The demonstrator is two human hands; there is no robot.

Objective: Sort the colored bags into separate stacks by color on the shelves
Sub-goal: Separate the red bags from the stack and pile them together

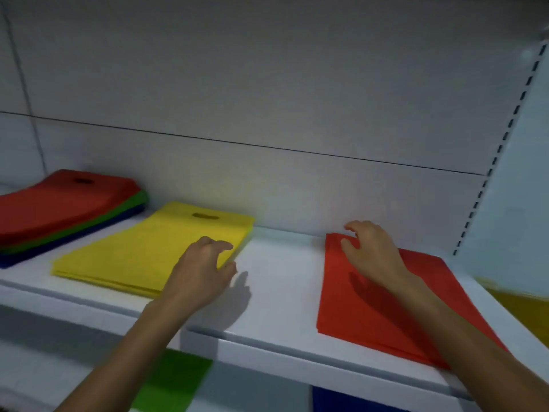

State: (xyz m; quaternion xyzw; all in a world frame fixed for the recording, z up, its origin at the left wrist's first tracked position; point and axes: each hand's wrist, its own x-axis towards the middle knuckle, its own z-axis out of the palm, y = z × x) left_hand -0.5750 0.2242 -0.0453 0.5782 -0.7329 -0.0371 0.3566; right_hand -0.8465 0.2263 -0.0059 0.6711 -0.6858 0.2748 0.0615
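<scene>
A stack of yellow bags (142, 251) lies on the white shelf (279, 281), left of middle. My left hand (202, 269) hovers over its right edge with fingers loosely curled, holding nothing. At the right lies a stack of red bags (371, 310). My right hand (368, 251) is over its far left corner, fingers bent, touching or just above the top bag. A mixed pile sits at the far left, with red bags (59, 200) on top of green (133, 203) and blue (59, 242) ones.
On the shelf below, green bags (172, 379) show at the left and blue bags (350, 402) at the right. Something yellow (525, 310) lies beyond the slotted upright (490, 165) on the right. The white back panel rises close behind the stacks.
</scene>
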